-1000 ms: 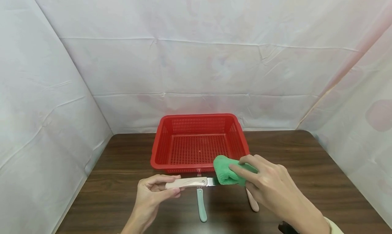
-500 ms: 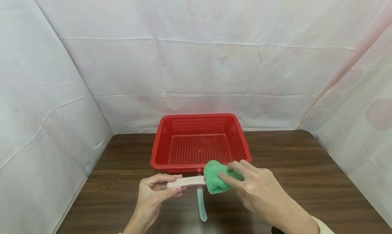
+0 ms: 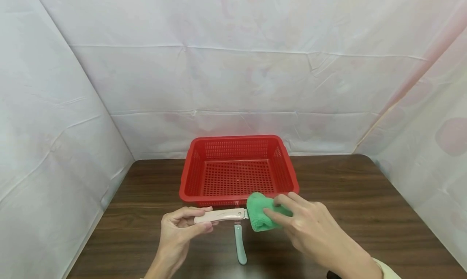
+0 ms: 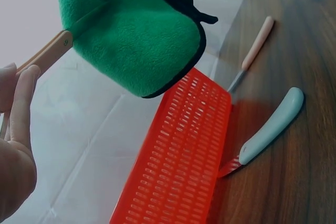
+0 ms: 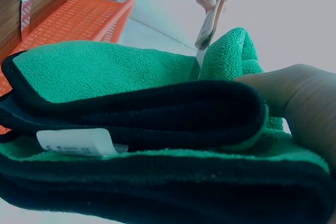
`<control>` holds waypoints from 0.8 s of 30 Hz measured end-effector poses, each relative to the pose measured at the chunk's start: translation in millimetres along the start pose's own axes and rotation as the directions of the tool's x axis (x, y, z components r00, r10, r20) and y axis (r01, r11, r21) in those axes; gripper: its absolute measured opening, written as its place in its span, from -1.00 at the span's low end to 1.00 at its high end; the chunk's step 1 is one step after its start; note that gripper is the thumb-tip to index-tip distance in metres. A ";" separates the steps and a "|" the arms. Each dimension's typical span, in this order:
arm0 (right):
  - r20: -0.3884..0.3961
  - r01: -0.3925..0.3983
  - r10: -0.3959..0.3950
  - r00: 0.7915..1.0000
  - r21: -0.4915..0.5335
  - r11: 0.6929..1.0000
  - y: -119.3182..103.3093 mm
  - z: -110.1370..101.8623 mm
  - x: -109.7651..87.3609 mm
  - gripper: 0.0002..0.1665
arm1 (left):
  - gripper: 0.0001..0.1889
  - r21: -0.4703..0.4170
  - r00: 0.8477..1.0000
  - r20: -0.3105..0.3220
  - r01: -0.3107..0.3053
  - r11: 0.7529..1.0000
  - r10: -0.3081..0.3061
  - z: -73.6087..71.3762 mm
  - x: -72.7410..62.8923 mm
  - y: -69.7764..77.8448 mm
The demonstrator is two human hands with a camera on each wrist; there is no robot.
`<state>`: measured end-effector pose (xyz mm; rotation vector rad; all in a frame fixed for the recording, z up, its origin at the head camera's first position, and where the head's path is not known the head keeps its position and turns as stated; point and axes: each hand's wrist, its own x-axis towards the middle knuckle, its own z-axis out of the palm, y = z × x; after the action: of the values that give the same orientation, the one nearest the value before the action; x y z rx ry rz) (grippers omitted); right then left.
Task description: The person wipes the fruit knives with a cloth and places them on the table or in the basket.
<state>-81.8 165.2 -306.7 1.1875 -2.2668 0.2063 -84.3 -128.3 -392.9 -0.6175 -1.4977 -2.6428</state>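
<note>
My left hand (image 3: 178, 232) pinches the pale handle of a folding knife (image 3: 219, 215), its blade pointing right. A folded green cloth (image 3: 260, 212) with dark edging wraps the blade, and my right hand (image 3: 306, 222) grips it from the right. In the right wrist view, a short stretch of blade (image 5: 197, 62) shows before it goes into the cloth's fold. Below the held knife, a second knife with a light blue handle (image 3: 239, 244) lies on the table. The left wrist view also shows a knife with a pinkish handle (image 4: 258, 43) lying there; the right hand hides it in the head view.
A red plastic basket (image 3: 185, 181) with perforated walls stands behind the hands. The dark wooden table (image 3: 146, 194) runs out to both sides. White sheeting (image 3: 237, 80) hangs behind and beside the table.
The cloth and right hand first moved left along the blade up to the handle, then slipped slightly back right. The left hand keeps its hold, shifting a little left.
</note>
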 end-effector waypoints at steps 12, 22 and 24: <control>-0.034 -0.008 0.009 0.999 0.028 1.000 6.0 2.3 -7.1 -0.36 | -0.63 0.019 0.999 -0.016 0.030 0.999 -0.030 -5.2 -2.9 0.6; -0.024 -0.039 0.039 0.999 0.038 0.999 9.9 0.4 -13.7 -0.42 | -0.62 0.015 1.000 -0.025 0.008 1.000 -0.008 -8.4 -5.3 1.5; -0.034 -0.044 0.045 0.998 0.037 0.998 11.0 0.4 -15.4 -0.37 | -0.63 0.011 1.000 -0.023 0.001 1.000 0.000 -9.3 -5.6 1.6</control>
<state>-83.8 182.5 -314.1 1.1435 -2.2694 0.2838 -81.8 -137.7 -397.8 -0.5835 -1.5055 -2.6308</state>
